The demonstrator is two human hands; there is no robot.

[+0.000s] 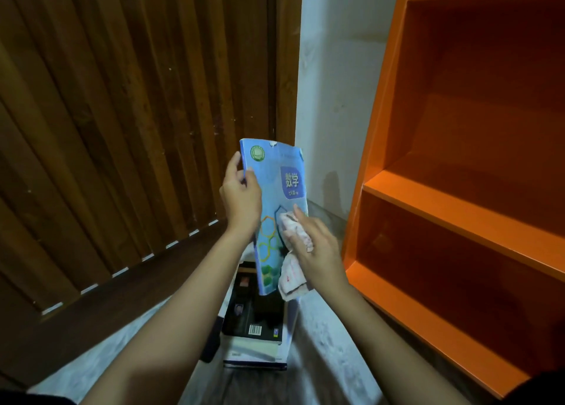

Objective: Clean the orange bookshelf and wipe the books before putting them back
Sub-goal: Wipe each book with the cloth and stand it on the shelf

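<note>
While left hand [241, 199] pinches blue maths textbook [276, 209] at 9 o'clock edge, right hand [315, 248], curled round white cloth [292, 251], should sweep cover top-down, pressing lightly.

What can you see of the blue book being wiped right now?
The blue book is a thin, glossy-looking paperback held roughly upright, front cover facing the camera. It shows a green round emblem, a purple title box and hexagon outlines. The left hand grips its left edge; the right hand presses a white cloth on the lower cover. Top edge looks worn.
</note>
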